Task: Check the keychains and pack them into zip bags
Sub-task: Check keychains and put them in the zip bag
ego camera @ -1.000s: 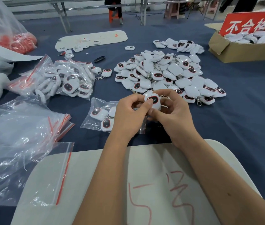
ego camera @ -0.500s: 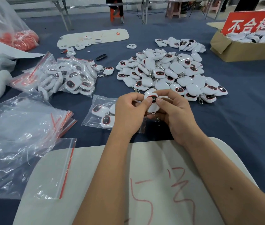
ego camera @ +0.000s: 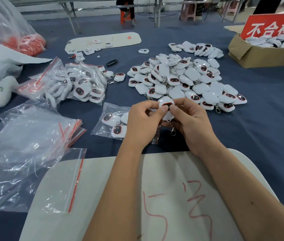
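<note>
The zip bag (ego camera: 116, 125) on the bench (ego camera: 259, 129) contains white keychains; the cardboard box (ego camera: 259, 54) contains more. Left hand (ego camera: 142, 126) and right hand (ego camera: 192, 124) pinch one keychain (ego camera: 166, 106) between curled fingers (ego camera: 163, 109), above the bag.

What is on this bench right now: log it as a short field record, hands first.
left hand: pinches the held keychain
right hand: pinches the same keychain; its clasp hangs below
open zip bag: under the hands, a few keychains inside
loose pile: unpacked keychains, beyond the hands
filled bags: far left
empty bags: stacked, near left
cardboard box: far right, behind red sign
</note>
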Tool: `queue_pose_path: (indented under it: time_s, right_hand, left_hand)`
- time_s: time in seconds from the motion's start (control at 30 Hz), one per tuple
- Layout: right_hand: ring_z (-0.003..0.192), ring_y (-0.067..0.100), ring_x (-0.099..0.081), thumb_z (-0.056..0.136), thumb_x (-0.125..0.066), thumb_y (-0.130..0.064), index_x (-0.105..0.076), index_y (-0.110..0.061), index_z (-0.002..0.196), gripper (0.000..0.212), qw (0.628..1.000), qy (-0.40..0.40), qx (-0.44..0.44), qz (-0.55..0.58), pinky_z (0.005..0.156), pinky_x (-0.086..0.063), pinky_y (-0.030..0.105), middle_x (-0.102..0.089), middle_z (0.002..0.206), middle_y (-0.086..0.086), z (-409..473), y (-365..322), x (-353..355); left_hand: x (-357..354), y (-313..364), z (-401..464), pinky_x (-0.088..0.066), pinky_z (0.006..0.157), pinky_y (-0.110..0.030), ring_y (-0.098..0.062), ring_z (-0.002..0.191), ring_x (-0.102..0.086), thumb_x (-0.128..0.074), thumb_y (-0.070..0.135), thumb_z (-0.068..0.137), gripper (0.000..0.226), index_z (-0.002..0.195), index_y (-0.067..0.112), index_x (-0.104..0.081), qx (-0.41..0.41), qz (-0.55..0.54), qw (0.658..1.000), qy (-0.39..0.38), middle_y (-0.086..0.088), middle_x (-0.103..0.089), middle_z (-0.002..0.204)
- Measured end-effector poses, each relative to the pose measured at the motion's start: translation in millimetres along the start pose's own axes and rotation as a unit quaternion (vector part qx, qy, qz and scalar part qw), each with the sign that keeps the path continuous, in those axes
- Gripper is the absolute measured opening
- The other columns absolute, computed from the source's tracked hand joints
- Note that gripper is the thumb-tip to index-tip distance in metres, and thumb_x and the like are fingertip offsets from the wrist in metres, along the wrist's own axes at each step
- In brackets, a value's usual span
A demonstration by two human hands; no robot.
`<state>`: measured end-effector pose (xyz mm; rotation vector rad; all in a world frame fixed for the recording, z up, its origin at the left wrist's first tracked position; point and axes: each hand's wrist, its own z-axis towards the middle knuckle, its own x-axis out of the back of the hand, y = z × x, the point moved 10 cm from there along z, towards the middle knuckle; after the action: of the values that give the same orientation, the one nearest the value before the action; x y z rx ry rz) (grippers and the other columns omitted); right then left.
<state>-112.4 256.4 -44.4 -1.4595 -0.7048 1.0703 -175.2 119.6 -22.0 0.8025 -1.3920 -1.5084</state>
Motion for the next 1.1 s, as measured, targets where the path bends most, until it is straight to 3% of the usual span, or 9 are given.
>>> queue_pose_path:
  time_s: [0.2, 0.3, 0.43, 0.53, 0.6, 0.7, 0.8, 0.9, 1.1]
  right_hand:
    - [0.092, 0.033, -0.077, 0.103, -0.063, -0.011, -0.071, -0.009, 0.102, 0.007, 0.997, 0.012, 0.033, -0.07, 0.082, -0.063, 0.047, -0.078, 0.099, 0.011, -1.5, -7.7, 3.0]
    - [0.1, 0.037, -0.076, 0.101, -0.065, -0.014, -0.071, -0.011, 0.102, 0.007, 0.997, 0.015, 0.026, -0.065, 0.082, -0.063, 0.046, -0.078, 0.1, 0.014, -0.6, -5.8, 3.0]
    - [0.104, 0.048, -0.072, 0.093, -0.067, -0.02, -0.072, -0.013, 0.097, 0.009, 0.998, 0.019, 0.025, -0.045, 0.092, -0.059, 0.061, -0.075, 0.103, 0.025, -0.2, -6.5, 3.4]
    - [0.105, 0.052, -0.07, 0.094, -0.067, -0.017, -0.073, -0.015, 0.095, 0.006, 0.999, 0.024, 0.025, -0.03, 0.097, -0.055, 0.066, -0.075, 0.1, 0.024, -3.0, -9.5, 3.1]
    - [0.097, 0.05, -0.071, 0.098, -0.066, -0.01, -0.071, -0.012, 0.095, 0.007, 0.999, 0.032, 0.02, -0.01, 0.094, -0.058, 0.061, -0.074, 0.09, 0.017, -3.9, -8.5, 4.4]
    - [0.085, 0.028, -0.072, 0.104, -0.06, -0.006, -0.067, -0.006, 0.102, 0.008, 0.996, 0.079, 0.002, 0.035, 0.078, -0.061, 0.042, -0.073, 0.088, 0.009, -3.2, -6.2, 14.2]
    - [0.078, 0.021, -0.07, 0.105, -0.058, -0.007, -0.067, -0.005, 0.103, 0.01, 0.993, 0.104, -0.003, 0.058, 0.072, -0.058, 0.034, -0.071, 0.088, 0.006, -3.2, -5.7, 21.0]
    - [0.078, 0.023, -0.066, 0.105, -0.058, -0.007, -0.067, -0.009, 0.096, 0.014, 0.99, 0.108, -0.016, 0.085, 0.078, -0.057, 0.039, -0.069, 0.082, 0.005, -3.5, -3.1, 21.9]
    - [0.072, 0.02, -0.068, 0.105, -0.057, -0.005, -0.066, -0.011, 0.091, 0.017, 0.993, 0.086, -0.013, 0.081, 0.07, -0.06, 0.033, -0.071, 0.076, 0.003, -3.6, -5.5, 16.3]
  left_hand:
    - [-2.3, -2.2, 1.0, -0.064, 0.078, -0.052, -0.031, 0.082, -0.076, -0.075, 0.02, 0.094, 0.009, 0.101, 0.015, -0.079, -0.004, 0.006, 1.0, -0.011, -0.008, -0.078, 0.085]
    - [-2.2, -5.2, 3.3, -0.063, 0.078, -0.052, -0.029, 0.08, -0.076, -0.075, 0.021, 0.094, 0.01, 0.102, 0.014, -0.079, -0.004, 0.021, 1.0, -0.006, -0.005, -0.079, 0.085]
    - [-2.3, -6.4, 5.1, -0.063, 0.079, -0.05, -0.027, 0.084, -0.075, -0.075, 0.023, 0.094, 0.012, 0.102, 0.015, -0.079, -0.005, 0.03, 1.0, -0.006, -0.001, -0.079, 0.086]
    - [-2.4, 2.0, 2.1, -0.062, 0.076, -0.042, -0.012, 0.077, -0.072, -0.074, 0.025, 0.095, 0.01, 0.098, 0.016, -0.078, -0.035, 0.056, 0.998, 0.014, 0.005, -0.077, 0.083]
    - [-4.0, 9.8, -2.0, -0.058, 0.079, -0.039, -0.012, 0.082, -0.071, -0.072, 0.027, 0.097, 0.013, 0.099, 0.015, -0.076, -0.064, 0.078, 0.994, 0.034, 0.004, -0.076, 0.089]
    - [-2.5, 21.6, -9.4, -0.053, 0.082, -0.039, -0.013, 0.088, -0.065, -0.065, 0.029, 0.1, 0.015, 0.098, 0.015, -0.07, -0.107, 0.119, 0.983, 0.091, 0.004, -0.071, 0.096]
    - [-2.9, 34.0, -17.4, -0.048, 0.067, -0.037, -0.012, 0.069, -0.056, -0.066, 0.027, 0.099, 0.024, 0.08, 0.013, -0.059, -0.144, 0.146, 0.97, 0.133, 0.007, -0.06, 0.074]
    - [-21.3, 49.1, -24.1, -0.037, 0.052, -0.036, -0.015, 0.051, -0.041, -0.067, 0.025, 0.097, 0.043, 0.062, 0.015, -0.045, -0.203, 0.177, 0.959, 0.084, 0.007, -0.042, 0.053]
    - [-32.1, 53.2, -27.4, -0.036, 0.05, -0.038, -0.018, 0.05, -0.039, -0.06, 0.024, 0.095, 0.041, 0.058, 0.013, -0.045, -0.215, 0.16, 0.962, 0.041, 0.005, -0.041, 0.05]
